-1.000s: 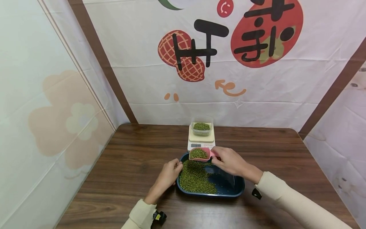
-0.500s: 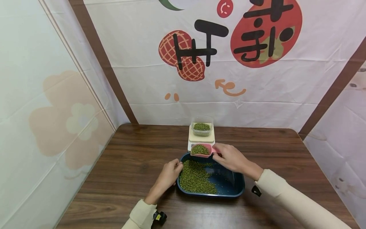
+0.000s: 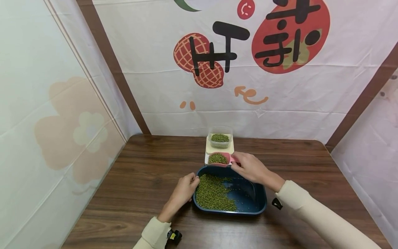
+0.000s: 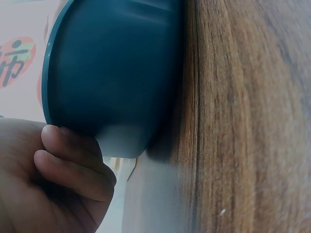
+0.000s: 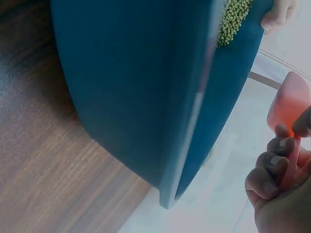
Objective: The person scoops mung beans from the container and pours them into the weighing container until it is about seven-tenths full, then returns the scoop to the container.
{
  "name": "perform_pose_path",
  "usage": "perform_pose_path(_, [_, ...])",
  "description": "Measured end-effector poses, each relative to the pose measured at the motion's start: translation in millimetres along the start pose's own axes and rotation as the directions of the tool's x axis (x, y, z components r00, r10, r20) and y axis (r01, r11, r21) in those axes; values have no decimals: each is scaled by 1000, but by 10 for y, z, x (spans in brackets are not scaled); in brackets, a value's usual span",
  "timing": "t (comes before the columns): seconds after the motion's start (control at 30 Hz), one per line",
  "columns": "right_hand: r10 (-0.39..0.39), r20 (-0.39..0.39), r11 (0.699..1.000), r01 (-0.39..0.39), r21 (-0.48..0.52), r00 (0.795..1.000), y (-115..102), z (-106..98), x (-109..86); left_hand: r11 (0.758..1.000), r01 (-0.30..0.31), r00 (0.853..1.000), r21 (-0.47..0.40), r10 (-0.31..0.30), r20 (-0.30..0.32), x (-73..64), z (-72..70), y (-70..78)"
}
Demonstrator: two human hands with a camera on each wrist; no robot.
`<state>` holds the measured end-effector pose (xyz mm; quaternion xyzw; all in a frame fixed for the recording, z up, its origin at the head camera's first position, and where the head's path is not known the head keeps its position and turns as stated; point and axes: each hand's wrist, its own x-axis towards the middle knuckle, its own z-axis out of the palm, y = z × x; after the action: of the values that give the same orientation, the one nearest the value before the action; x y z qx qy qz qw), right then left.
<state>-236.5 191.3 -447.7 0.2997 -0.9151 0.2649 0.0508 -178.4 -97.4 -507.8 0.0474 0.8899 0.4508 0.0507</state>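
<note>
My right hand grips the handle of a pink scoop heaped with green mung beans. The scoop hangs above the far rim of a dark blue basin, overlapping the front of a white kitchen scale in the head view. In the right wrist view the fingers curl round the scoop's handle. My left hand pinches the basin's left rim, its fingers curled there in the left wrist view. Mung beans cover the basin's left part; its blue floor shows at the right.
On the scale stands a clear plastic container with some mung beans in it. Brown wood-grain table spreads out on both sides. A printed cloth hangs behind the table's far edge, with more cloth at left and right.
My right hand has raised the filled scoop and carried it away from me, from over the basin to the front of the scale. The left hand has stayed at the rim.
</note>
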Motion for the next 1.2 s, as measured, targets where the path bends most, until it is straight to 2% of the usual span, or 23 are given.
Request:
perform_pose_path(0.23, [10, -12, 1000, -10, -8, 1000, 27, -9, 43, 1000, -2, 1000, -5, 2, 10, -6, -5, 1])
perform_pose_path(1.2, [57, -16, 998, -57, -7, 998, 142, -109, 199, 1000, -7, 1000, -5, 7, -18, 0, -6, 8])
